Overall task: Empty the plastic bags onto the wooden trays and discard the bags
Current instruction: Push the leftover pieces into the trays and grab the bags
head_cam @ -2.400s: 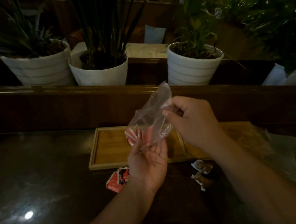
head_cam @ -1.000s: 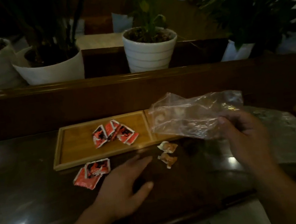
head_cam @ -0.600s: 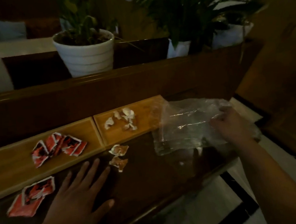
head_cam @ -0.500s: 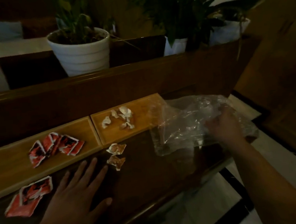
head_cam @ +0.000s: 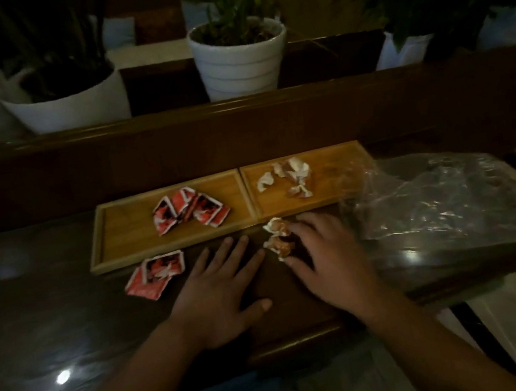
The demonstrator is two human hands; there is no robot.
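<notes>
Lying flat, fingers spread: left hand (head_cam: 220,293); pinching blurred pale wrappers (head_cam: 278,238) at 12 o'clock, grip indistinct: right hand (head_cam: 330,259).

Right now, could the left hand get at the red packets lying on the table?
Probably yes. The left hand lies flat and empty on the table, and the red packets sit just to its left, outside the tray, with nothing in between.

A dim restaurant or lounge, by the look of it — a polished dark table (head_cam: 53,320), a wooden partition (head_cam: 241,125) topped with potted plants (head_cam: 240,56), bamboo trays (head_cam: 118,240) of packets (head_cam: 189,211).
</notes>
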